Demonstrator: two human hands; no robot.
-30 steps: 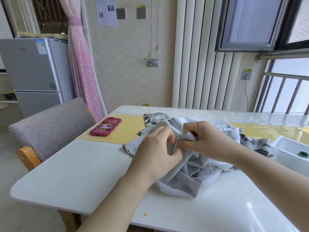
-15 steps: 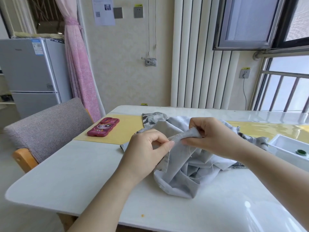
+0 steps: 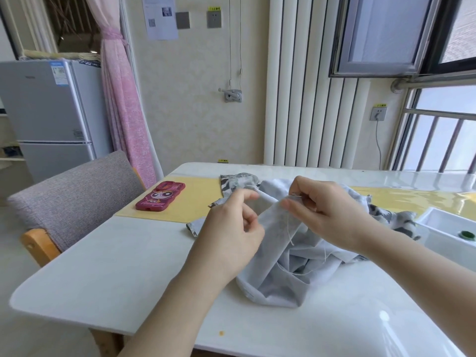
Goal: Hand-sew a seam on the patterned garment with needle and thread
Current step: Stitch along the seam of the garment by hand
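The grey patterned garment [image 3: 283, 274] lies bunched on the white table [image 3: 123, 266], turned so its pale inner side shows. A raised fold of it stretches between both hands. My left hand [image 3: 231, 233] pinches the fold's left end between thumb and forefinger. At the fold's right end my right hand [image 3: 324, 207] pinches the cloth edge, and a thin needle [image 3: 296, 194] pokes out at its fingertips. Loose white thread [image 3: 292, 233] hangs down from the fold.
A pink phone case [image 3: 161, 197] lies on a yellow mat [image 3: 195, 204] at the back left. A white tray [image 3: 443, 230] holding a green object [image 3: 467, 234] stands at the right. A grey chair [image 3: 72, 191] is at the table's left side.
Both hands have drawn apart, pulling the fold taut and lifting it. The needle now shows at my right fingertips.
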